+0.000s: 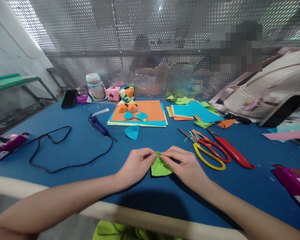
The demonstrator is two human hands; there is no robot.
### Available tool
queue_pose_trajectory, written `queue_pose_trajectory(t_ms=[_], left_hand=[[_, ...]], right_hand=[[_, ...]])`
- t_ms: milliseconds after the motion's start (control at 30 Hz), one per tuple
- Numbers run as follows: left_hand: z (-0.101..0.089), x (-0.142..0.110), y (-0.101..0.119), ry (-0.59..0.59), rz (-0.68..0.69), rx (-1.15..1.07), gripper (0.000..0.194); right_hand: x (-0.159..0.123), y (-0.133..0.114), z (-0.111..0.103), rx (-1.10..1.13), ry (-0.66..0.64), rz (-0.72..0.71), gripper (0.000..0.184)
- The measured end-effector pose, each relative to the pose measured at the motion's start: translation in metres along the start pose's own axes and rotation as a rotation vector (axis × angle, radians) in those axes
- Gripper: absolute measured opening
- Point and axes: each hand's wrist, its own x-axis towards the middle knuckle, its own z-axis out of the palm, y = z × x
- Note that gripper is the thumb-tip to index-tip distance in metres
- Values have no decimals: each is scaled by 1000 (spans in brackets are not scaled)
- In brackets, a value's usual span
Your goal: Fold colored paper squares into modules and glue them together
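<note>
A folded piece of green paper (pixel 160 167) lies on the blue table (pixel 77 146) near the front edge. My left hand (pixel 136 165) pinches its upper left corner with closed fingers. My right hand (pixel 183 165) pinches the top from the right, fingers pressed together on the fold. The two hands meet at the paper's top edge. Part of the paper is hidden under my right fingers.
Scissors with red and yellow handles (pixel 207 150) and a red utility knife (pixel 231 151) lie to the right. A blue glue gun (pixel 97 124) with a black cord sits left. Stacks of coloured paper (pixel 145 111), folded paper shapes, a phone (pixel 69 98), a backpack (pixel 270 86) stand behind.
</note>
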Motion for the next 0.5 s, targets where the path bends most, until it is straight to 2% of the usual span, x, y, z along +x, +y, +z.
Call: queue_pose_trajectory(t_ms=[300, 500], left_hand=[[1, -3, -2, 2, 88, 151, 28], [1, -2, 0, -23, 65, 76, 29]], right_hand=[[-1, 1, 1, -41, 32, -40, 17], [-1, 0, 0, -44, 45, -30, 17]])
